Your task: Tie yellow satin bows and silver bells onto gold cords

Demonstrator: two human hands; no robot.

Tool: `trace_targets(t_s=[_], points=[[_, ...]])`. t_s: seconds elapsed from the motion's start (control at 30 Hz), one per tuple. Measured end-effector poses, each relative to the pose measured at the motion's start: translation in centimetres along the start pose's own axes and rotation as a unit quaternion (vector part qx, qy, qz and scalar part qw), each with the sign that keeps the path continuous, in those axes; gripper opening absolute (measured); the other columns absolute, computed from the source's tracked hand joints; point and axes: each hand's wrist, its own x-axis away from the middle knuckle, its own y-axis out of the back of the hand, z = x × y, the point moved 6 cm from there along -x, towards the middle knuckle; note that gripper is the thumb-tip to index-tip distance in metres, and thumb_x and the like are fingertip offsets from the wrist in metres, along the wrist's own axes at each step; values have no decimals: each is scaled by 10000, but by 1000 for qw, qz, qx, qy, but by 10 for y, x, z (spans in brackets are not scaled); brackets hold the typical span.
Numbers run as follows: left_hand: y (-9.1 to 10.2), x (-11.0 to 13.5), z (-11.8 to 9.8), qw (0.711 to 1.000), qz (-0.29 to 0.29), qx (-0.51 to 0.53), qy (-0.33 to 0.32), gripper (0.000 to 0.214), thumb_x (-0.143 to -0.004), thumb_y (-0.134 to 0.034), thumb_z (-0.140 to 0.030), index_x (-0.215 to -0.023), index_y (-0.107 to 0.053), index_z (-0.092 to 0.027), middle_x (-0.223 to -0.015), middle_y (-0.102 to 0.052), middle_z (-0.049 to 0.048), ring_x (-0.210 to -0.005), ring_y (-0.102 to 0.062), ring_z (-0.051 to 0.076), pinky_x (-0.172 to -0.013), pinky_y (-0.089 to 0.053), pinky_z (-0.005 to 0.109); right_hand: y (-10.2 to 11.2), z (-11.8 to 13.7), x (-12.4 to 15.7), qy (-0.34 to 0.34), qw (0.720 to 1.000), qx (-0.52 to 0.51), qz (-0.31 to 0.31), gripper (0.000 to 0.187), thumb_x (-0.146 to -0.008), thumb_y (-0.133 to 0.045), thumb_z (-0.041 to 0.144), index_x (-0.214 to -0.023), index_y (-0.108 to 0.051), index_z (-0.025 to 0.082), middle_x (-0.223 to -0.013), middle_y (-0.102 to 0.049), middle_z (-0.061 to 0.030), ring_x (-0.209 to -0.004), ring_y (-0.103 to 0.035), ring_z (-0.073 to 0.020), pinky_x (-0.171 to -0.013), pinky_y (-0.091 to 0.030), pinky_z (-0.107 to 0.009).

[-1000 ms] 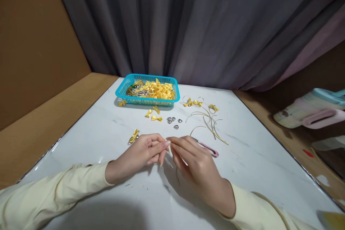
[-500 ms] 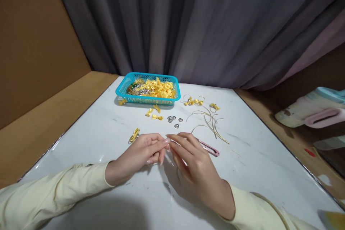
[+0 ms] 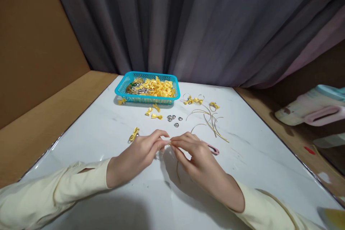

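My left hand (image 3: 142, 152) and my right hand (image 3: 201, 154) meet fingertip to fingertip just above the white table. Each is closed in a pinch, and the fingers mostly cover what lies between them. A thin gold cord (image 3: 178, 173) hangs below my right fingers. Left of my left hand lies a yellow bow bundled with gold cord (image 3: 134, 134). A pink-handled tool (image 3: 214, 149) is partly hidden behind my right hand. Several silver heart-shaped pieces (image 3: 176, 125) rest just beyond my fingers.
A blue basket (image 3: 147, 99) at the back holds yellow bows, gold cords and silver pieces. Loose yellow bows (image 3: 156, 116) lie before it. To the right are cut gold cords (image 3: 215, 129) and bows with rings (image 3: 214, 105). A pale cup (image 3: 293, 109) stands beyond the table's right edge.
My left fingers have shifted from a curled grip to a flatter pinch, and my right fingertips have closed in against them. More of the hanging cord shows below my right hand.
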Motion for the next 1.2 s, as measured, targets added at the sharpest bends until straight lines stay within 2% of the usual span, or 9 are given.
trace_targets(t_s=[0.13, 0.33, 0.5, 0.6, 0.7, 0.8, 0.87, 1.0, 1.2], points=[[-6, 9, -11, 982, -4, -139, -130, 260, -945, -328, -221, -1140, -488, -158, -994, -665, 78, -899, -633, 195, -766, -498, 299, -1, -1, -1, -15, 1000, 11, 8, 225, -846, -460, 85, -886, -663, 173, -907, -688, -38, -818, -553, -183, -742, -412, -314], [-18, 20, -13, 927, 35, -293, -231, 366, -899, -248, -74, -1213, -428, -23, -916, -660, 178, -877, -639, 256, -675, -552, 363, -3, -1, 1, -16, 999, 27, 3, 216, -841, -458, 84, -867, -653, 173, -868, -688, -29, -789, -544, -182, -712, -387, -310], [-21, 27, -15, 882, 2, -370, -290, 355, -867, -295, -9, -1206, -400, 13, -904, -658, 202, -832, -645, 270, -635, -549, 362, -5, -1, 1, -20, 999, 28, 5, 217, -840, -456, 86, -856, -652, 176, -850, -683, -30, -784, -542, -180, -708, -378, -308], [-21, 27, -16, 878, -2, -378, -295, 344, -880, -264, -18, -1185, -423, 5, -874, -662, 185, -792, -647, 256, -607, -541, 345, -5, -2, 0, -33, 999, 38, 8, 217, -833, -461, 87, -848, -656, 182, -829, -681, -26, -783, -541, -180, -701, -374, -301], [-19, 23, -17, 911, 27, -321, -256, 336, -906, -233, -79, -1104, -505, -62, -856, -665, 135, -769, -641, 215, -620, -531, 312, -5, -4, 0, -62, 997, 40, 19, 220, -826, -465, 92, -858, -662, 185, -816, -679, -25, -813, -546, -183, -715, -374, -296], [-10, 13, -16, 967, 32, -198, -158, 281, -924, -287, -138, -977, -563, -141, -854, -664, 58, -756, -632, 159, -666, -503, 257, -5, -7, -1, -92, 995, 25, 38, 220, -826, -469, 113, -859, -672, 193, -810, -680, -17, -833, -561, -173, -736, -378, -287], [-6, 8, -14, 988, 30, -123, -94, 239, -920, -335, -165, -938, -573, -163, -820, -658, 20, -697, -612, 129, -633, -470, 225, -4, -10, -2, -112, 992, 1, 56, 231, -823, -469, 121, -842, -682, 208, -820, -686, -4, -837, -575, -161, -742, -384, -272], [-2, 2, -7, 998, 53, -43, -3, 228, -903, -381, -229, -899, -603, -179, -624, -591, -29, -504, -492, 89, -493, -375, 192, -2, -17, -3, -173, 978, -68, 95, 225, -818, -484, 170, -818, -704, 221, -885, -699, 10, -851, -601, -151, -748, -405, -253], [-2, -2, 0, 988, 95, 91, 86, 216, -875, -441, -298, -850, -607, -162, -596, -572, -27, -528, -490, 93, -494, -367, 185, 2, -19, -6, -199, 966, -112, 119, 216, -825, -503, 227, -839, -717, 199, -904, -707, -12, -843, -616, -169, -747, -417, -268]])
